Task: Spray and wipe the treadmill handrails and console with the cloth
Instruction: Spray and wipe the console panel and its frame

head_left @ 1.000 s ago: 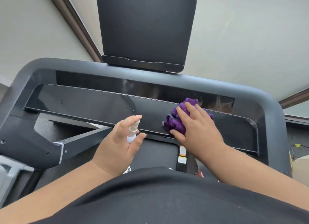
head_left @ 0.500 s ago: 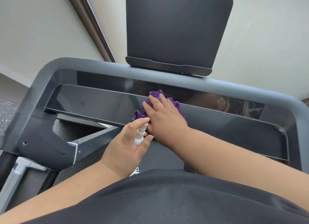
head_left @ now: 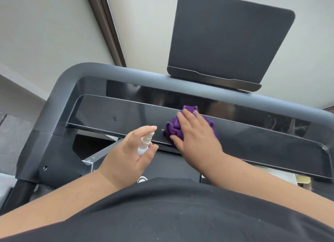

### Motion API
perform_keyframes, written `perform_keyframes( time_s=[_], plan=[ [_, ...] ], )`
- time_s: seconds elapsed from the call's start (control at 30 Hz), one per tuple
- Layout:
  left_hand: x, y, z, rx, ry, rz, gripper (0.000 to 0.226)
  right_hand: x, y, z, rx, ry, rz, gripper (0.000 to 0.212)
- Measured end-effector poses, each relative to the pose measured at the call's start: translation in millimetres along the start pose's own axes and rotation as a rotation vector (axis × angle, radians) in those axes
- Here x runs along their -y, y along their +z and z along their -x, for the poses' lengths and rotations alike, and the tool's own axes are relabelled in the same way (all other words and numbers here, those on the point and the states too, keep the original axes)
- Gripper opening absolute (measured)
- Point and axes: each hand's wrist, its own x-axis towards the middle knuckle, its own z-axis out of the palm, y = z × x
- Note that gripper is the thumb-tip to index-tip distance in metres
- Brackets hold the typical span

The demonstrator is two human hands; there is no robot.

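The right hand (head_left: 194,135) presses flat on the bunched purple cloth (head_left: 174,128) on the glossy console panel (head_left: 101,115), whose long axis runs left to right; a patch of spray droplets (head_left: 114,117) lies well to the cloth's left, so the next wipe likely goes that way. The left hand (head_left: 126,155) grips a small spray bottle (head_left: 144,143), forefinger over its nozzle, just left of the cloth; whether any liquid is in the bottle cannot be told.

Left hand (head_left: 126,156) curled round a small spray bottle (head_left: 145,142), forefinger laid over its top, thumb along the side. Right hand (head_left: 196,133) pressed flat on a bunched cloth (head_left: 174,128), fingers straight and spread, forearm reaching in from lower right.
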Motion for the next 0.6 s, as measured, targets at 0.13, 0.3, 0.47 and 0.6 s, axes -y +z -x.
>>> perform_keyframes(
  time_s=[0.13, 0.3, 0.47, 0.6],
  plan=[
    [12.6, -21.4, -1.0, 0.014, 0.0, 0.005, 0.041, 61.9, 11.6, -44.8, 0.096, -0.042, 0.033, 0.078],
    [16.7, -32.7, -6.3, 0.067, 0.071, 0.033, 0.043, 44.7, 11.1, -35.2, 0.114, -0.007, -0.053, 0.076],
    [27.4, -36.6, 0.7, 0.065, 0.063, 0.073, 0.043, -4.4, -1.4, 2.6, 0.112, 0.208, 0.016, 0.077],
    [38.8, -51.2, 11.4, 0.056, 0.007, 0.061, 0.044, 1.9, 2.2, -2.1, 0.115, 0.206, 0.019, 0.084]
  ],
)
